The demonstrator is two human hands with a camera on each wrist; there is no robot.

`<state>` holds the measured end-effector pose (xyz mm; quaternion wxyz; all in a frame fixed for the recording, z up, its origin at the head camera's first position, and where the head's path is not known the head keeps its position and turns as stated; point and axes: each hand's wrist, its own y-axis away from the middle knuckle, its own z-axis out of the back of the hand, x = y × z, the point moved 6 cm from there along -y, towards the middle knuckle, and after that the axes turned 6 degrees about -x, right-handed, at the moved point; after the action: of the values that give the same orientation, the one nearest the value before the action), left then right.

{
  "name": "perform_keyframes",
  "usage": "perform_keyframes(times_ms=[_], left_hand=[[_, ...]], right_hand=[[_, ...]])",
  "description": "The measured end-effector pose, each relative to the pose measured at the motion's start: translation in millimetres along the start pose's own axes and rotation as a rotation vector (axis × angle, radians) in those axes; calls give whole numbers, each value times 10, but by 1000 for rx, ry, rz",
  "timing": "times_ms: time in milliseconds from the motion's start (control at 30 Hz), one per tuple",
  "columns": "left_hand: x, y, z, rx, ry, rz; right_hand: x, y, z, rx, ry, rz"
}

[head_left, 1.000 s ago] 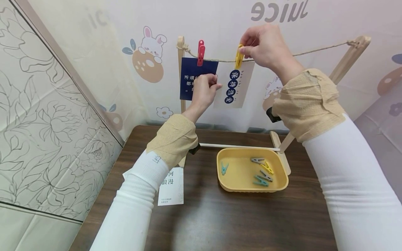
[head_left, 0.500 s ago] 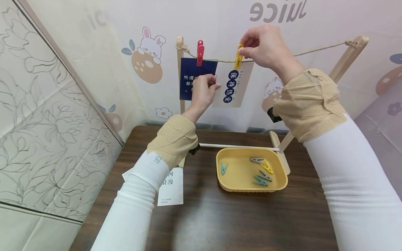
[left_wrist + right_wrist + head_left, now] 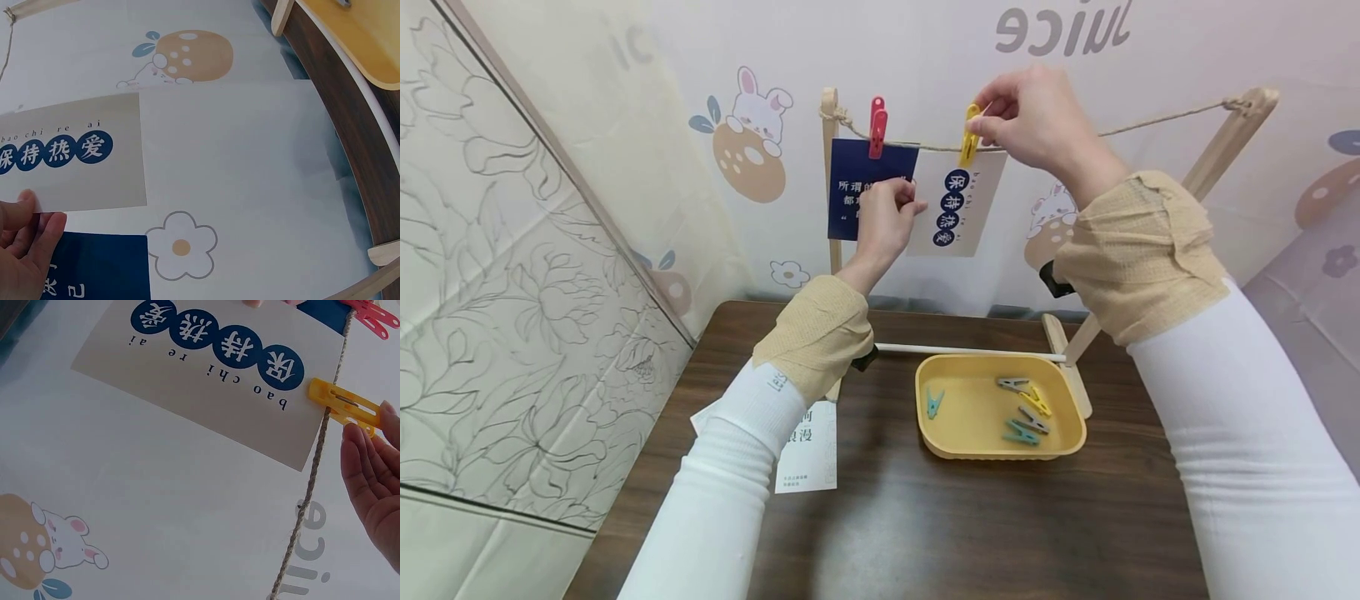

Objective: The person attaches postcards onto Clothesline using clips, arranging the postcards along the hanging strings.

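The yellow clothespin (image 3: 970, 146) sits upright on the twine string (image 3: 1157, 121), biting the top edge of the white card (image 3: 957, 202) near its left corner. That card has four navy circles with white characters plus "bao chi re ai", and hangs slightly tilted.

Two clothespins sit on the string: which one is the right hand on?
The yellow plastic clothespin, clipped over the beige card. The right hand pinches its top; the red clothespin on the navy card stands untouched.

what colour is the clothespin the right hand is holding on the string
Yellow. The clothespin shows best in the right wrist view, clipped over the string.
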<state>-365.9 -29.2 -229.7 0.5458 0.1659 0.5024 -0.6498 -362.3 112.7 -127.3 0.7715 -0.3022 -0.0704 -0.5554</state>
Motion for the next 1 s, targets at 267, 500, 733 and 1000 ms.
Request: perform_keyframes(times_ms=[267,500,733,1000], left_hand=[[5,-2,11,1,-14,-1],[35,9,-13,23,-26,-4],[52,20,-23,39,-37,3],[80,29,-20,41,-42,2]], right_hand=[[-23,13,-18,-1,-29,-2],[-26,34,-43,4,-29,5],[-32,58,-70,11,-32,9],[-39,112,-98,-23,-26,34]])
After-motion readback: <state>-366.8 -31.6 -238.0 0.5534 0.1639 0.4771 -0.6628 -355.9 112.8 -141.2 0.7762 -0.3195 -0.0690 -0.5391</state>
